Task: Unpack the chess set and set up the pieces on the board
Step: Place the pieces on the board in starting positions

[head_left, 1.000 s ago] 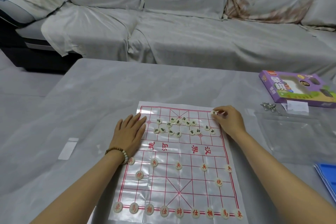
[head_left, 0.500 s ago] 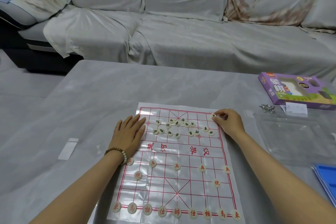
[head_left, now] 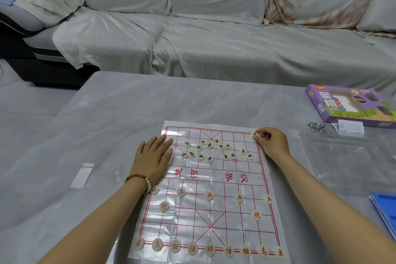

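Pinching a piece [head_left: 255, 133] at 1 o'clock on the board [head_left: 214, 216], your right hand [head_left: 271, 142] curls; your left hand [head_left: 153, 157] lies flat at 10 o'clock.

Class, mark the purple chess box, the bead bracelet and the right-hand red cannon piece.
Purple cardboard chess box [head_left: 325, 103]: head view, printed title.
Brown bead bracelet [head_left: 148, 183]: head view, pale beads.
Right-hand cream round piece with red cannon character [head_left: 256, 215]: head view, top face.

Head view, forward-down, seemingly close over board [head_left: 192, 216]
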